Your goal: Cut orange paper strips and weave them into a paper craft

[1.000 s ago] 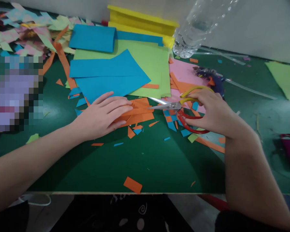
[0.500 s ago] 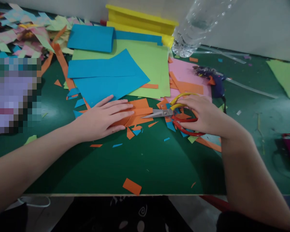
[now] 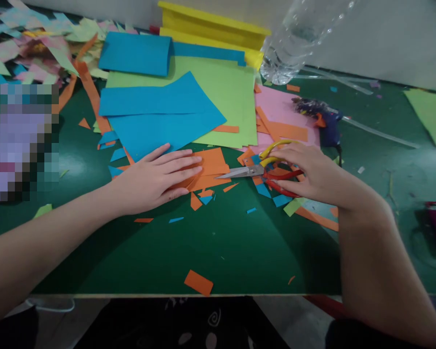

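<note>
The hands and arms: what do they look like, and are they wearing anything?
The left hand and right hand are bare: no gloves, and no rings that I can see. The forearms are uncovered too, with no watch showing. Further up come a dark left sleeve and a dark right sleeve, looking plain.

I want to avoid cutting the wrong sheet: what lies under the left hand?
Overlapping orange paper pieces lie under the left hand, sticking out toward the scissors. The hand covers the rest, so anything else beneath it can't be seen.
</note>
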`<state>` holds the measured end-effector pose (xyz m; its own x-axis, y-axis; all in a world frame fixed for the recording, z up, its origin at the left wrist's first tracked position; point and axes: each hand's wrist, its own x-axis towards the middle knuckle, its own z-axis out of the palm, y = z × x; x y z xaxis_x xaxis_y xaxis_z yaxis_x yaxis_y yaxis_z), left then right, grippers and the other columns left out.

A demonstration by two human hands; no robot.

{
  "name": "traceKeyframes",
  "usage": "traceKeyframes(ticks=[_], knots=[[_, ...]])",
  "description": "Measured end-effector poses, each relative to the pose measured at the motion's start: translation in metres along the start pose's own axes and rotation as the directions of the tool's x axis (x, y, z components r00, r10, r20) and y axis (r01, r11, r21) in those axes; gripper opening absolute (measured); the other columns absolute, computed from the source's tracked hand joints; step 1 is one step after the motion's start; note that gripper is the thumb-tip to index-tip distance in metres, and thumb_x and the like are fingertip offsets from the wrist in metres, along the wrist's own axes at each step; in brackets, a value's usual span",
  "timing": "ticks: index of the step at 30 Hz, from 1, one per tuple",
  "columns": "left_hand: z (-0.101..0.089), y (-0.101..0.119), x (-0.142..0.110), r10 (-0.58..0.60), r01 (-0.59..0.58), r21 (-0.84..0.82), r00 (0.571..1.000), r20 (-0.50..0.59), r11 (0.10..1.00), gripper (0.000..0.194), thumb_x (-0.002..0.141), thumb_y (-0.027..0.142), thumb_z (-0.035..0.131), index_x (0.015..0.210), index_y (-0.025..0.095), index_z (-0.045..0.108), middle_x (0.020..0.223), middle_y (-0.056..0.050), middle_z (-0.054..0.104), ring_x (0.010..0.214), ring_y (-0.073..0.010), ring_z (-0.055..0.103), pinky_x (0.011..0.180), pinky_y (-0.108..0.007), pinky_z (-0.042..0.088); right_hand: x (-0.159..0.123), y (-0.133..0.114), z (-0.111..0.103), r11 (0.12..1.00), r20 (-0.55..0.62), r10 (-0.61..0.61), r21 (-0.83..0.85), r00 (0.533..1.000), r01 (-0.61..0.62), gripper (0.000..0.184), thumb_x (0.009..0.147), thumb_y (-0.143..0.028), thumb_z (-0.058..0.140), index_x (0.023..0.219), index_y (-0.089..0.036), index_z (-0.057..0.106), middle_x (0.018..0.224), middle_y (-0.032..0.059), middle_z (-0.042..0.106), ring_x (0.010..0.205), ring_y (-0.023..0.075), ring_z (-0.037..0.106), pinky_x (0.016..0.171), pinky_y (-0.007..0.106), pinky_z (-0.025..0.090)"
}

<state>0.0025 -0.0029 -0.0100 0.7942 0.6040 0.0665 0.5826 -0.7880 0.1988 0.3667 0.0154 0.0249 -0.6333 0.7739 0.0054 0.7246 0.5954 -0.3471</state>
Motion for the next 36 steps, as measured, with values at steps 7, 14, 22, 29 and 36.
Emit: traceKeyframes(ticks=[7, 14, 22, 29, 36], knots=[[0.000, -0.001, 0.000, 0.026, -0.025, 0.037, 1.000, -0.009, 0.999, 0.056, 0.105, 0.052, 0.019, 0.149, 0.023, 0.038, 0.156, -0.002, 0.038, 0.147, -0.0211, 0.029, 0.123, -0.047, 0.016, 0.002, -0.003, 0.002, 1.000, -0.002, 0.006, 0.000, 1.000, -0.006, 0.034, 0.080, -0.034, 0.064, 0.113, -0.032, 0.061, 0.121, 0.0035, 0.065, 0.113, 0.0301, 0.060, 0.096, 0.050, 0.046], [0.001, 0.000, 0.000, 0.016, -0.016, 0.042, 1.000, 0.002, 0.999, 0.057, 0.105, 0.053, 0.019, 0.152, 0.025, 0.032, 0.157, -0.002, 0.035, 0.147, -0.0212, 0.027, 0.123, -0.047, 0.015, 0.004, -0.011, 0.009, 1.000, 0.000, 0.028, 0.008, 1.000, -0.028, 0.034, 0.080, -0.037, 0.063, 0.113, -0.032, 0.059, 0.126, 0.0034, 0.062, 0.117, 0.0302, 0.058, 0.098, 0.051, 0.045], [0.002, 0.000, -0.001, 0.009, -0.009, 0.047, 1.000, -0.011, 0.999, 0.054, 0.106, 0.050, 0.020, 0.153, 0.026, 0.031, 0.158, -0.001, 0.034, 0.147, -0.0223, 0.029, 0.123, -0.048, 0.016, 0.001, -0.006, 0.005, 1.000, 0.012, 0.007, -0.021, 1.000, -0.007, 0.036, 0.082, -0.040, 0.063, 0.117, -0.033, 0.059, 0.127, 0.0036, 0.062, 0.121, 0.0308, 0.056, 0.101, 0.051, 0.043], [-0.001, 0.000, 0.000, 0.021, -0.022, 0.071, 1.000, 0.019, 0.997, 0.056, 0.105, 0.051, 0.020, 0.152, 0.023, 0.034, 0.159, -0.003, 0.032, 0.147, -0.0228, 0.028, 0.123, -0.049, 0.016, 0.003, -0.007, 0.005, 1.000, -0.001, 0.019, -0.006, 1.000, -0.019, 0.035, 0.078, -0.037, 0.066, 0.113, -0.032, 0.062, 0.123, 0.0043, 0.064, 0.115, 0.0304, 0.060, 0.097, 0.051, 0.045], [-0.001, 0.003, 0.000, 0.014, -0.015, 0.082, 1.000, 0.022, 0.997, 0.052, 0.105, 0.050, 0.027, 0.149, 0.026, 0.038, 0.161, -0.002, 0.026, 0.148, -0.0244, 0.025, 0.122, -0.051, 0.017, 0.005, -0.023, 0.012, 0.999, -0.042, 0.038, -0.009, 0.998, -0.038, 0.037, 0.079, -0.040, 0.065, 0.115, -0.030, 0.059, 0.128, 0.0054, 0.062, 0.121, 0.0310, 0.056, 0.099, 0.051, 0.044]])
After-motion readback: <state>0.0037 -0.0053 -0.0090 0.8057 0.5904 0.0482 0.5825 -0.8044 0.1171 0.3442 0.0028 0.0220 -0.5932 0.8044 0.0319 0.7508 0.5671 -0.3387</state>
